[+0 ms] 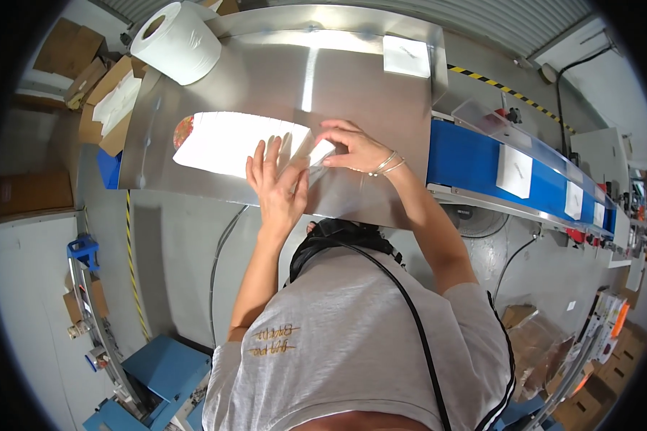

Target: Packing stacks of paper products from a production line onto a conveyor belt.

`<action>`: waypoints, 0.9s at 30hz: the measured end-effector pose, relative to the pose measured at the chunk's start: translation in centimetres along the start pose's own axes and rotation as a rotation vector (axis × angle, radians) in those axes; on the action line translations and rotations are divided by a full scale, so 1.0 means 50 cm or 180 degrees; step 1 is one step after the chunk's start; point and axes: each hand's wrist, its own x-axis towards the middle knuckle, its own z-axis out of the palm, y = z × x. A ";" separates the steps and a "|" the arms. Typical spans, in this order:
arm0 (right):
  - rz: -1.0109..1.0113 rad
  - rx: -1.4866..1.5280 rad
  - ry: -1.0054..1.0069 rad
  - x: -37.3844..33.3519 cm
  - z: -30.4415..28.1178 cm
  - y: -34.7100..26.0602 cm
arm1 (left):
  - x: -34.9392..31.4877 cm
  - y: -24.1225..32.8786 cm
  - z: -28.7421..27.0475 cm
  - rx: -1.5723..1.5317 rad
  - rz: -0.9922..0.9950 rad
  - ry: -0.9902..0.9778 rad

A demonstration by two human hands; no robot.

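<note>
A tight row of thin white rectangular pieces (237,144), cards or flat packets, stands on edge across the steel table. Its left end shows a red patterned face (184,132). My left hand (277,183) lies with fingers stretched out over the near right part of the row, touching it. At the right end, a single white piece (322,152) leans apart from the others. My right hand (356,149), with bracelets at its wrist, has thumb and fingers curled around that piece. How firmly it is pinched is partly hidden.
On the steel table (266,79) stand a big white paper roll (180,44) at far left and a white flat stack (407,57) at far right. A blue conveyor belt (464,154) at right carries several white pieces (515,171). An open carton (111,108) sits left.
</note>
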 end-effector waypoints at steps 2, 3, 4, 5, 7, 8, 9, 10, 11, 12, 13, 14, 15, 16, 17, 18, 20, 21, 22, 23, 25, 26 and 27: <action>0.0528 0.0447 -0.0186 -0.017 -0.019 -0.002 | 0.004 -0.004 -0.002 -0.0185 -0.0265 0.0238; 0.1049 0.0908 -0.0379 -0.033 -0.033 -0.009 | 0.000 -0.013 0.000 -0.0024 -0.0323 0.0293; 0.1118 0.2073 0.0444 -0.070 0.011 0.038 | -0.001 -0.025 0.002 -0.0009 -0.0367 0.0280; 0.1516 0.1647 0.0735 -0.091 -0.008 0.025 | -0.007 -0.038 0.000 0.0024 -0.0443 0.0274; 0.1860 0.1181 0.1484 -0.146 -0.052 0.047 | -0.011 -0.043 -0.007 0.0183 -0.0342 0.0247; 0.1818 0.1149 0.1967 -0.191 -0.064 0.096 | -0.009 -0.040 -0.004 0.0112 -0.0372 0.0231; 0.2113 0.0371 0.2125 -0.258 -0.083 0.189 | -0.006 -0.039 -0.007 0.0071 -0.0405 0.0223; 0.2388 -0.0414 0.2262 -0.316 -0.108 0.266 | -0.001 -0.036 -0.003 0.0014 -0.0386 0.0240; 0.2834 -0.0600 0.2264 -0.313 -0.147 0.233 | -0.007 -0.040 -0.004 0.0018 -0.0431 0.0267; 0.3285 -0.0810 0.2274 -0.311 -0.189 0.187 | -0.009 -0.045 -0.003 -0.0004 -0.0399 0.0313; 0.2953 -0.1718 0.2385 -0.355 -0.208 0.219 | -0.003 -0.041 -0.001 -0.0023 -0.0349 0.0318; 0.2561 -0.2598 0.2458 -0.381 -0.213 0.247 | 0.001 -0.036 0.000 -0.0021 -0.0311 0.0330; 0.2527 -0.2554 0.2446 -0.349 -0.210 0.212 | 0.001 -0.032 -0.001 -0.0072 -0.0348 0.0342; 0.2243 -0.2694 0.2432 -0.316 -0.208 0.174 | -0.002 -0.033 -0.003 -0.0017 -0.0330 0.0328; 0.1975 -0.2849 0.2438 -0.285 -0.200 0.142 | -0.003 -0.035 0.000 0.0014 -0.0289 0.0310; 0.1408 -0.2283 0.2123 -0.267 -0.172 0.164 | -0.004 -0.033 0.004 -0.0048 -0.0271 0.0287; 0.0826 -0.0987 0.1205 -0.160 -0.106 0.072 | -0.010 -0.036 -0.003 0.0012 -0.0238 0.0241; 0.0954 0.0597 0.0709 -0.107 -0.082 0.016 | -0.010 -0.034 -0.003 0.0025 -0.0196 0.0189; 0.1212 0.1067 0.0187 -0.067 -0.052 -0.001 | -0.008 -0.032 -0.004 0.0022 -0.0172 0.0185; 0.0823 0.0962 0.0143 -0.031 -0.027 -0.019 | -0.007 -0.032 -0.006 0.0061 -0.0082 0.0114; 0.0450 0.0844 0.0141 0.006 0.000 -0.022 | -0.001 -0.026 -0.014 0.0083 0.0048 0.0031; 0.0227 0.0627 0.0027 0.021 0.011 -0.012 | 0.006 -0.021 -0.018 0.0043 -0.0076 0.0042; 0.0015 0.0402 -0.0085 0.026 0.014 -0.004 | 0.011 -0.017 -0.019 -0.0006 -0.0195 0.0050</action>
